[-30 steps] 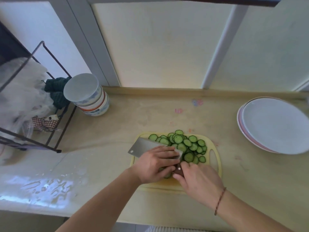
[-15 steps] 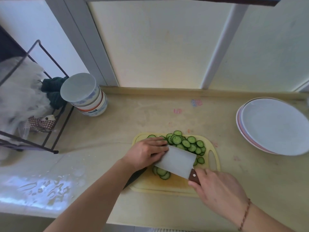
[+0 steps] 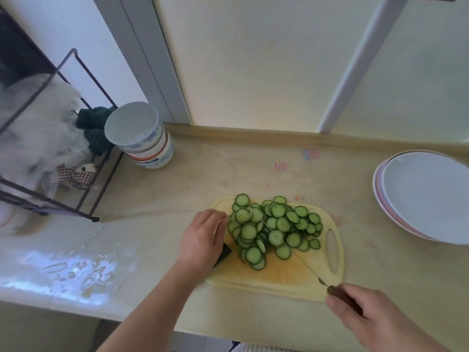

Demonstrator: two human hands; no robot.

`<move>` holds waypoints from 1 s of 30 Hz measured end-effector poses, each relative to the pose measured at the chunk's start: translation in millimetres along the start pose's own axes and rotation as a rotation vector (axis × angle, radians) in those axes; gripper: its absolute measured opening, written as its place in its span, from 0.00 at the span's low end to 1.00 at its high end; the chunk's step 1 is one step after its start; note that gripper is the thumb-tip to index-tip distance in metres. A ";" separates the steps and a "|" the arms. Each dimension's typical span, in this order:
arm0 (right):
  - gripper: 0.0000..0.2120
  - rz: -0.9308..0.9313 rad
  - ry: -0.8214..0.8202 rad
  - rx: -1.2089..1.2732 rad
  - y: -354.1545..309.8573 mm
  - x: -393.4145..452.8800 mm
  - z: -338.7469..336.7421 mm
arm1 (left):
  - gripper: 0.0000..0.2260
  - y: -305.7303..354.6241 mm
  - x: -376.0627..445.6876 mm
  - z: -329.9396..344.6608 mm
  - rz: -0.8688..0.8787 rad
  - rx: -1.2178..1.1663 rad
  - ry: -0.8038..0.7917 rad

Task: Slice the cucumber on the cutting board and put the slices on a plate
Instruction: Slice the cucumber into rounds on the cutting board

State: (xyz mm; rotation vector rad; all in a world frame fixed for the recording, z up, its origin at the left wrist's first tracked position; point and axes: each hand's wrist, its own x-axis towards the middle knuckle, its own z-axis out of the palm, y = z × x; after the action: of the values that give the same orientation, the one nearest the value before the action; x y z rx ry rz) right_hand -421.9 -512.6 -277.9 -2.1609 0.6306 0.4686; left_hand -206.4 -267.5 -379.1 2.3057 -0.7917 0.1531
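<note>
Gleaming wet beige countertop

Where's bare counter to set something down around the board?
Free: the counter between the bowl stack and plates, behind the cutting board. Also between board and plates. Crowded: the board, covered by cucumber slices, and the rack corner.

A pale beige stone counter runs below tall frosted window panes with grey-white frames — soft daylight comes through, reflecting on the counter's wet left edge.
</note>
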 end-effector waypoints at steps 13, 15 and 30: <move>0.18 0.084 -0.344 0.333 -46.9 48.2 83.2 | 0.18 -24.4 -78.5 -16.0 0.183 0.066 -0.096; 0.19 0.145 -0.317 0.383 -45.7 49.2 83.8 | 0.17 -24.5 -74.7 -12.7 0.205 0.062 -0.097; 0.24 -0.015 -0.249 0.360 -69.2 25.7 88.6 | 0.10 -16.4 -62.3 0.5 0.282 0.181 -0.046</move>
State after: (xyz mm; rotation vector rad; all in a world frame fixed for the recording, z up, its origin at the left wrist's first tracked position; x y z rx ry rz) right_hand -371.1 -411.9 -302.2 -1.7337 0.5149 0.5593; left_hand -247.2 -227.3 -408.4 2.3607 -1.1680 0.3101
